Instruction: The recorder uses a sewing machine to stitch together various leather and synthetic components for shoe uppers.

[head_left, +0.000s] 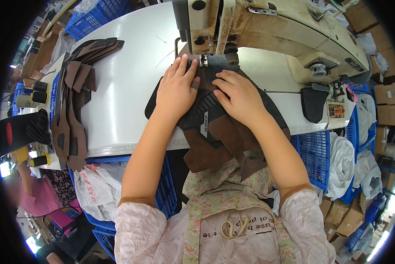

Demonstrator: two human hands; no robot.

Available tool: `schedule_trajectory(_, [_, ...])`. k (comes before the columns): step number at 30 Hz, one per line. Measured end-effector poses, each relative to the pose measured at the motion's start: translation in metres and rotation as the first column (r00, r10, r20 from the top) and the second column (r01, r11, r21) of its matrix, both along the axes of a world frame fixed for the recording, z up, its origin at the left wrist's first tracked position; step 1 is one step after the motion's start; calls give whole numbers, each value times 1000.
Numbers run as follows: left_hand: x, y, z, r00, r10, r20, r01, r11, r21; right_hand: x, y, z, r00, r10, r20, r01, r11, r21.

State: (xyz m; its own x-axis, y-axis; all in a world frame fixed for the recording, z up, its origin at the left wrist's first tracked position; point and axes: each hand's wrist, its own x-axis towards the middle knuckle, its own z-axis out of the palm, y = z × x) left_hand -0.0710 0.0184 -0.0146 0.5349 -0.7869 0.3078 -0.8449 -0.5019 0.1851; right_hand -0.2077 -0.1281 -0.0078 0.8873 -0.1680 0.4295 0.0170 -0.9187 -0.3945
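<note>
A brown and black shoe upper (pixel 221 127) lies under the sewing machine (pixel 285 33), its lower flaps hanging over the table's front edge. My left hand (pixel 176 88) rests flat on its left part, fingers stretched toward the presser foot (pixel 203 60). A ring sits on one finger. On the right side of the piece, my right hand (pixel 239 94) lies with fingers apart and slightly bent, tips pressing the material just right of the foot. Neither hand grasps anything. The needle's point is too small to make out.
Brown and black cut pieces (pixel 70 119) lie stacked on the white table (pixel 118 88) at left, beside thread spools (pixel 39 97). A black piece (pixel 314 103) lies at right. Blue crates (pixel 314 154) with plastic bags stand below. A person in pink (pixel 43 196) sits lower left.
</note>
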Motion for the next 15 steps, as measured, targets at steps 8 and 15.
schedule_trajectory(8, [5, -3, -2, 1000, -1, 14, 1, 1000, 1, -1, -5, 0, 1000, 12, -13, -11, 997, 82])
schedule_trajectory(15, [18, -9, -4, 999, -34, 12, 34, 998, -54, 9, -11, -2, 999, 41, 25, -41, 999, 11])
